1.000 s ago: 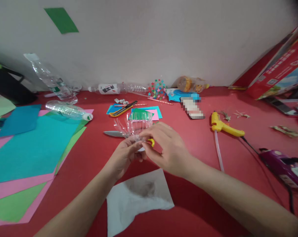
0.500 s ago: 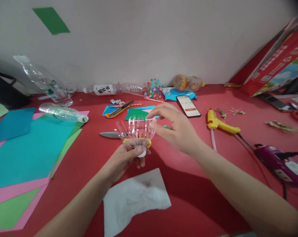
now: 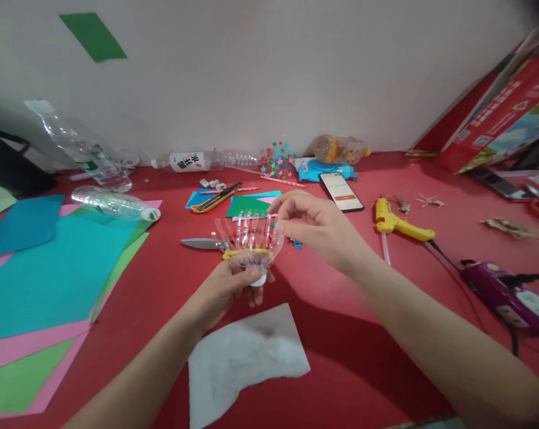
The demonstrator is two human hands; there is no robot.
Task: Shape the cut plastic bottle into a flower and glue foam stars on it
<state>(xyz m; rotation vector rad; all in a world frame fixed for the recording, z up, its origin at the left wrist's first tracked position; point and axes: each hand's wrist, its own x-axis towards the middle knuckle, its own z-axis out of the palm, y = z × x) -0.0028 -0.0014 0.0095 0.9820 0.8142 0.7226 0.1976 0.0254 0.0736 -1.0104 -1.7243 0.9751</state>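
Note:
My left hand [image 3: 240, 280] is closed round the neck of a clear plastic bottle top [image 3: 254, 238], white cap [image 3: 259, 280] downward. Its wall is cut into several thin strips that fan upward and outward. At the right side of the fan, my right hand [image 3: 314, 229] has thumb and forefinger pinched on the end of one strip. A small green spot shows by those fingertips; I cannot tell what it is. Scissors [image 3: 202, 243] with yellow handles lie on the table behind the bottle top, partly hidden by it.
On the red table are a white cloth [image 3: 249, 357], coloured paper sheets [image 3: 68, 262], a utility knife [image 3: 216, 199], star confetti [image 3: 278, 161], a phone [image 3: 342, 192], a yellow glue gun [image 3: 401, 223] and a purple power strip [image 3: 510, 298]. Plastic bottles [image 3: 112, 202] lie at the left and back.
My right fingers have closed further onto the strip at the right edge. The bottle top has shifted slightly right, still in my left hand.

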